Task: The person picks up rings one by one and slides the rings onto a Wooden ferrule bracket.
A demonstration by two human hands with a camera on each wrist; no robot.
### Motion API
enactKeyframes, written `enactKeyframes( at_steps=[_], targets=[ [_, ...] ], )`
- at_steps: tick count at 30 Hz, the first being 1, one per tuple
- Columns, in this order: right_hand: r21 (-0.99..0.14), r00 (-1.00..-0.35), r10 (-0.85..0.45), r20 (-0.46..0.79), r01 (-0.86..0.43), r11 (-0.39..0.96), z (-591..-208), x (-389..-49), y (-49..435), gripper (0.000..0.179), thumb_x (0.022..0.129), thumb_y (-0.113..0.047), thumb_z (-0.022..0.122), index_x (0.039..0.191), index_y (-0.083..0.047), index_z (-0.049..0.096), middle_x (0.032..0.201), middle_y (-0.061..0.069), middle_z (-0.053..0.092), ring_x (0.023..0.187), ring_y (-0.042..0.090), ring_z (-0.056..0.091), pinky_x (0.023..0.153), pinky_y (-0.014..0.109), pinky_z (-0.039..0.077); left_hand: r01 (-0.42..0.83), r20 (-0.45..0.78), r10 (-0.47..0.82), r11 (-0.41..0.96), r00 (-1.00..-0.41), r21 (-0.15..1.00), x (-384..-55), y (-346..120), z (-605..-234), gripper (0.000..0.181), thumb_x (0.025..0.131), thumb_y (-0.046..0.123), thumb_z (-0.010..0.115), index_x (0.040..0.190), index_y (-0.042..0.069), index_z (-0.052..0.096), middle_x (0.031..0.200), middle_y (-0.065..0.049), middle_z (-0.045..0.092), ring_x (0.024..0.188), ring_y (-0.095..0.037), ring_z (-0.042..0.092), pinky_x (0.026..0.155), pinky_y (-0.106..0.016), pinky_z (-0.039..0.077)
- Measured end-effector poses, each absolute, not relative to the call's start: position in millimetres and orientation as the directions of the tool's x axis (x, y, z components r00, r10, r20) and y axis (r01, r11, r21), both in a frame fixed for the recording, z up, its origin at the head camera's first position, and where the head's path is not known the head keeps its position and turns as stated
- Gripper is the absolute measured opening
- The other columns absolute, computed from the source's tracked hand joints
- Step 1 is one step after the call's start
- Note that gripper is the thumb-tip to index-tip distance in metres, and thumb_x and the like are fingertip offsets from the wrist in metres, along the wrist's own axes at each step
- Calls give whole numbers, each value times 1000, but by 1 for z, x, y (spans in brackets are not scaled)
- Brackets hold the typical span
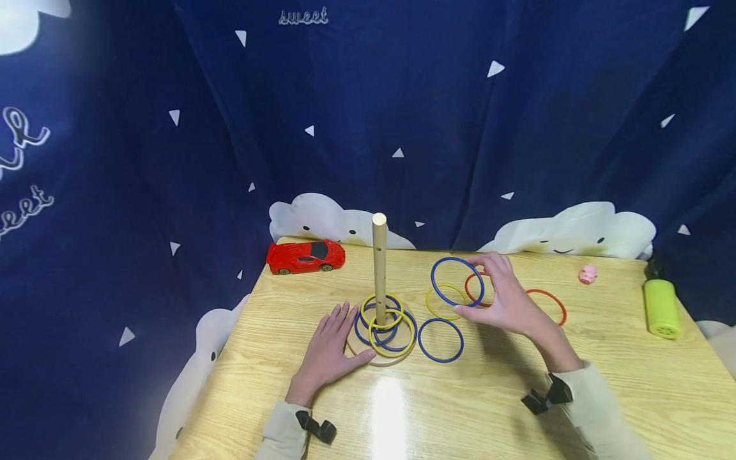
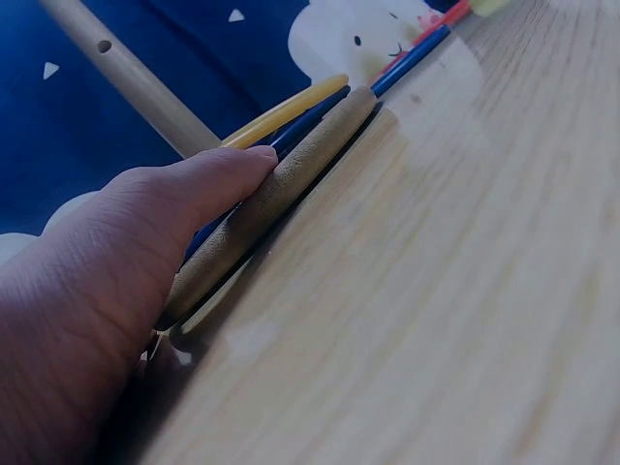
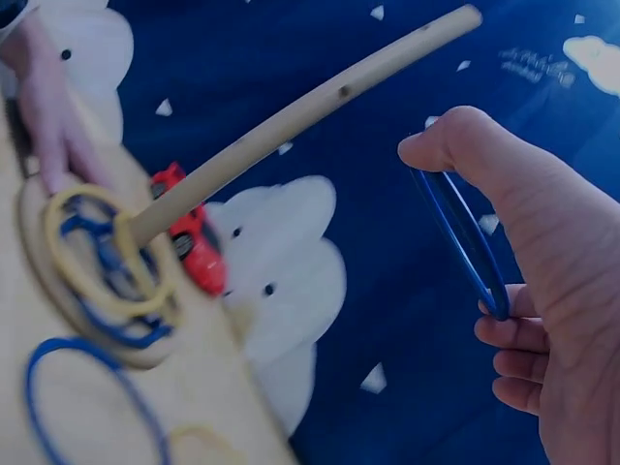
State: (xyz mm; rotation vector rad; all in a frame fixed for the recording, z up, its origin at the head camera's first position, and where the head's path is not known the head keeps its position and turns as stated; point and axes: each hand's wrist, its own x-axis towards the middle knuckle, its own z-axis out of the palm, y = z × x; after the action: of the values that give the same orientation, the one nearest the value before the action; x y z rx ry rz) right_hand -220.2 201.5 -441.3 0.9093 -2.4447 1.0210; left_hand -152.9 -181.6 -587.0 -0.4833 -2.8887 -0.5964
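Observation:
A wooden peg [image 1: 380,275] rises from a round wooden base [image 1: 386,361], with several blue and yellow rings [image 1: 409,348] lying around its foot. My left hand [image 1: 328,352] lies at the base's left side, fingers extended, thumb [image 2: 228,174] touching the rim. To the right of the peg, my right hand [image 1: 503,300] pinches a blue ring [image 1: 432,276] between thumb and fingers, raised above the table and tilted. In the right wrist view, this held ring [image 3: 455,242] appears nearly edge-on.
Right of the base lies another blue ring [image 1: 441,361]. Behind the held ring are a yellow ring [image 1: 445,319] and a red ring [image 1: 467,291]. Another red ring [image 1: 565,313] lies farther right. Around them are a red toy car [image 1: 305,257], a pink pig figure [image 1: 588,274] and a green bottle [image 1: 661,308].

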Motion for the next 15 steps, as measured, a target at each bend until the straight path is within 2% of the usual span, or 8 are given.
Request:
enactKeyframes(
  at_steps=[5,10,15],
  targets=[
    [-496,-699,-468,540,-714,493,-400,-228,190,86,63,-27,97,137,-3,60,132,9,59,121,26,46,97,40,38,331,185,281,873,-942,359,-153,-182,-588,108,88,84,53,168,17,25,173,-10,24,161,-30,17,129,-50,17],
    [-444,-626,-523,579,-780,441,-363,-233,173,89,62,-29,96,139,-3,59,137,10,59,120,27,47,97,39,39,313,146,278,882,-949,354,-154,-183,-588,108,88,85,51,169,20,20,174,-7,21,162,-27,12,130,-48,14],
    [-401,-552,-538,636,-833,380,-332,-238,156,90,61,-31,96,138,-3,60,137,10,60,122,26,46,101,39,38,314,145,280,880,-949,357,-154,-182,-588,108,88,85,51,169,20,21,174,-8,21,161,-28,14,130,-48,14]
  ],
)
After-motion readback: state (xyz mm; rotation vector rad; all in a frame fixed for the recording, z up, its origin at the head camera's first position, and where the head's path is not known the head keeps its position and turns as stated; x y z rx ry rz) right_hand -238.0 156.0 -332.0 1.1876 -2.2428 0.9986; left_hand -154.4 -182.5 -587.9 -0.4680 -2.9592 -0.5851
